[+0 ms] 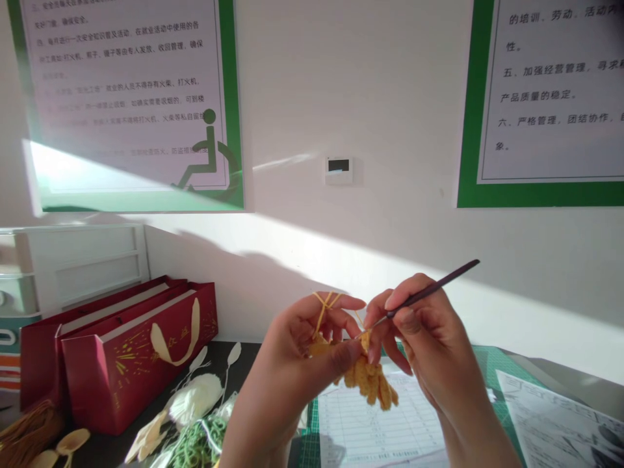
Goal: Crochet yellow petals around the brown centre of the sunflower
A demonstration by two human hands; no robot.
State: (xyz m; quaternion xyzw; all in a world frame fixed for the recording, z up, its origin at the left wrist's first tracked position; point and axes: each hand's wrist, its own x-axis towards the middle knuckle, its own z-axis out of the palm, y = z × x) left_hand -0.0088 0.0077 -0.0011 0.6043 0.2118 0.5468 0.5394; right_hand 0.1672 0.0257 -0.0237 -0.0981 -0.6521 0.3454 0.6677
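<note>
My left hand [307,364] pinches a yellow crocheted piece [373,383] between thumb and fingers, with yellow yarn [325,304] crossed around its raised index finger. In my right hand [424,325] is a dark-handled crochet hook [439,285], held like a pen and slanting up to the right. The hook's thin tip meets the top of the yellow piece, right by my left thumb. Ruffled, petal-like parts of the piece hang below my fingers. Both hands are raised above the table, close together.
Red gift bags [141,351] stand at the left beside white drawers [97,260]. Near them lie a white yarn ball [196,398], green yarn [195,439] and brown yarn [32,429]. Printed sheets [380,422] rest on a green cutting mat [492,361]. Posters [234,130] hang on the wall behind.
</note>
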